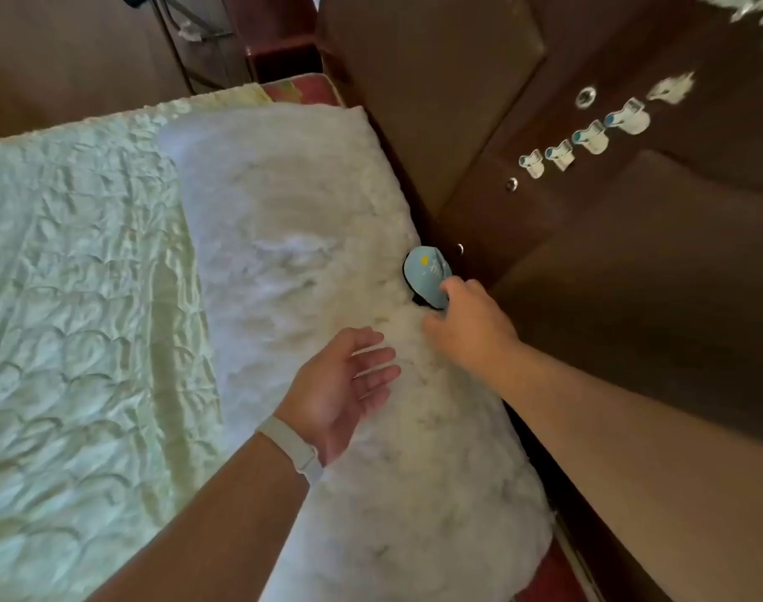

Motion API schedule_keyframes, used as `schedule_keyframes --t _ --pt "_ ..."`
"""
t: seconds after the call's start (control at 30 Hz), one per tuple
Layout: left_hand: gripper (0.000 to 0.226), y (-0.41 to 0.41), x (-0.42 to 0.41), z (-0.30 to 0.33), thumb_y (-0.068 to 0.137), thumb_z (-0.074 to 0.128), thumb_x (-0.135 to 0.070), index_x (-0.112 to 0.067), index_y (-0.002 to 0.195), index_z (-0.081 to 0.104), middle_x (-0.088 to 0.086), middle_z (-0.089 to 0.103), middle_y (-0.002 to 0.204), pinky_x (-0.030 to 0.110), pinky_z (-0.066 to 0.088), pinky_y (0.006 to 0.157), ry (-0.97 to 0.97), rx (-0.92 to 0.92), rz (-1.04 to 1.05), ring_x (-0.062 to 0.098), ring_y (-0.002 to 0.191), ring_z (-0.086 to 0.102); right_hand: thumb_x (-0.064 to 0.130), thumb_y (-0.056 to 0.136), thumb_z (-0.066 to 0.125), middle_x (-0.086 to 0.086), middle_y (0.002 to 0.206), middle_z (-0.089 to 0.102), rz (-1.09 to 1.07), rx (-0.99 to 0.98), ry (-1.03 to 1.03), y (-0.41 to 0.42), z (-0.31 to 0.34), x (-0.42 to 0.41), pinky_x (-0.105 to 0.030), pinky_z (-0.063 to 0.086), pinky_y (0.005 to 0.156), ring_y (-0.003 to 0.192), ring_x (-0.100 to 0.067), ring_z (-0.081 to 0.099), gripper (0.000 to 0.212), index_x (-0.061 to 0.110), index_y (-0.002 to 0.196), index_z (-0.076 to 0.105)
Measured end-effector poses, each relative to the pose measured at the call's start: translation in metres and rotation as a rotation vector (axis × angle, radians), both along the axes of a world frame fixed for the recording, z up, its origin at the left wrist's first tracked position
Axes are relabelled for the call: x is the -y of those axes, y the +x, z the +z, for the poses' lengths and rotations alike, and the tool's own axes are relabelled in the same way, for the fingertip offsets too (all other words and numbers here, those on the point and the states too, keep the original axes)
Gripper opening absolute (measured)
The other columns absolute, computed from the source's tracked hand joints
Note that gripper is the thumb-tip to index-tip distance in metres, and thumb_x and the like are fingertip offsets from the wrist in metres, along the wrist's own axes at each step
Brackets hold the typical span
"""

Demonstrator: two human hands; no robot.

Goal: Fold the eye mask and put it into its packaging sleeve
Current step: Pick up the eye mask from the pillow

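A light blue eye mask (425, 273) with a small yellow mark and a dark edge sits at the right edge of a fluffy white blanket (292, 236), close to the brown wardrobe. My right hand (468, 325) grips the mask's near end, and its fingers cover that part. My left hand (342, 386) hovers palm up over the blanket, fingers apart and holding nothing, a pale band on its wrist. No packaging sleeve shows in this view.
A pale green quilted bedspread (75, 306) covers the bed to the left. A dark brown wardrobe (609, 262) with stickers and small knobs stands tight against the bed on the right. A red floor strip (557, 575) shows at the bottom right.
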State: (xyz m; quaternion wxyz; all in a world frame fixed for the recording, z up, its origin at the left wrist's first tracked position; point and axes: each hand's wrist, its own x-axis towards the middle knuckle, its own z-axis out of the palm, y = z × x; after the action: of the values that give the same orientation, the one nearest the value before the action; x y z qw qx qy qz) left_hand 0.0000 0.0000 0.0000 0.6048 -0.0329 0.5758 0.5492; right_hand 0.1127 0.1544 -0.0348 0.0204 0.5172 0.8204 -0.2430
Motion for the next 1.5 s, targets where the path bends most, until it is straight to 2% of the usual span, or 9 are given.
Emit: schedule_keyframes --t 0.23,0.5,0.63,0.83,1.0,1.13,1.23,1.4,1.5 --pt "0.027 -0.004 -0.011 -0.040 0.084 0.061 -0.036 -0.017 0.101 0.071 0.006 0.074 0.099 0.036 0.050 0.087 0.032 0.063 -0.021 0.023 0.099 0.071 0.034 0.089 0.052 -0.015 0.117 0.057 -0.050 0.044 0.089 -0.026 -0.045 -0.020 -0.035 0.040 0.070 0.103 -0.036 0.058 0.046 0.014 0.130 0.047" --pt "0.025 -0.008 -0.015 -0.029 0.086 0.059 -0.035 -0.017 0.099 0.070 0.007 0.073 0.101 0.036 0.050 0.082 0.037 0.074 0.001 0.024 0.097 0.070 0.027 0.097 0.045 -0.008 0.093 0.056 -0.078 -0.092 0.234 -0.017 -0.010 -0.022 -0.034 0.035 0.060 0.077 -0.027 0.053 0.022 0.010 0.102 0.058" --pt "0.023 -0.009 -0.017 -0.007 0.088 0.058 -0.033 -0.016 0.099 0.070 0.007 0.072 0.099 0.035 0.050 0.077 0.054 0.063 0.029 0.023 0.088 0.071 0.027 0.093 0.049 0.002 0.070 0.042 -0.092 -0.293 0.212 -0.013 0.037 -0.014 -0.035 0.030 0.054 0.061 -0.019 0.042 0.027 0.017 0.070 0.038" --pt "0.028 -0.003 -0.014 0.041 0.089 0.059 -0.031 -0.013 0.110 0.065 0.010 0.068 0.106 0.039 0.051 0.080 0.039 0.051 0.071 0.025 0.089 0.067 0.028 0.088 0.051 0.005 0.055 0.033 -0.142 -0.488 0.009 -0.007 0.123 0.018 -0.032 0.028 0.046 0.048 -0.010 0.029 0.034 0.018 0.061 0.032" --pt "0.029 0.001 0.000 0.089 0.090 0.059 -0.029 -0.014 0.115 0.061 0.008 0.062 0.110 0.037 0.051 0.071 -0.002 -0.017 0.119 0.025 0.097 0.064 0.021 0.084 0.049 -0.008 0.065 0.031 -0.208 -0.617 -0.202 -0.002 0.195 0.053 -0.038 0.026 0.051 0.056 -0.016 0.026 0.025 0.010 0.068 0.034" --pt "0.021 0.002 0.027 0.127 0.088 0.061 -0.025 -0.017 0.106 0.063 0.008 0.065 0.105 0.043 0.054 0.079 0.059 -0.001 0.126 0.027 0.096 0.064 0.019 0.086 0.048 -0.025 0.074 0.047 -0.226 -0.718 -0.417 -0.002 0.243 0.078 -0.052 0.057 0.062 0.067 -0.026 0.046 0.032 -0.012 0.094 0.051" --pt "0.013 0.007 0.050 0.158 0.082 0.064 -0.026 -0.021 0.086 0.074 0.005 0.072 0.088 0.041 0.054 0.075 0.103 -0.010 0.085 0.025 0.084 0.066 0.017 0.088 0.049 -0.034 0.092 0.058 -0.242 -0.788 -0.509 -0.001 0.279 0.095 -0.040 0.063 0.060 0.073 -0.038 0.062 0.029 -0.010 0.099 0.055" --pt "0.016 0.023 0.086 0.200 0.083 0.063 -0.024 -0.013 0.082 0.075 0.009 0.071 0.077 0.039 0.058 0.070 0.155 0.073 0.180 0.032 0.085 0.066 0.015 0.090 0.052 -0.020 0.084 0.066 -0.274 -0.884 -0.603 0.005 0.329 0.121 -0.036 0.060 0.058 0.075 -0.025 0.070 0.017 0.004 0.080 0.060" --pt "0.020 0.034 0.106 0.224 0.086 0.061 -0.020 -0.009 0.078 0.075 0.012 0.072 0.075 0.035 0.059 0.062 0.201 0.128 0.230 0.029 0.075 0.068 0.015 0.091 0.054 -0.013 0.074 0.063 -0.241 -0.880 -0.613 0.012 0.356 0.137 -0.038 0.061 0.061 0.072 -0.022 0.070 0.036 0.020 0.058 0.069"
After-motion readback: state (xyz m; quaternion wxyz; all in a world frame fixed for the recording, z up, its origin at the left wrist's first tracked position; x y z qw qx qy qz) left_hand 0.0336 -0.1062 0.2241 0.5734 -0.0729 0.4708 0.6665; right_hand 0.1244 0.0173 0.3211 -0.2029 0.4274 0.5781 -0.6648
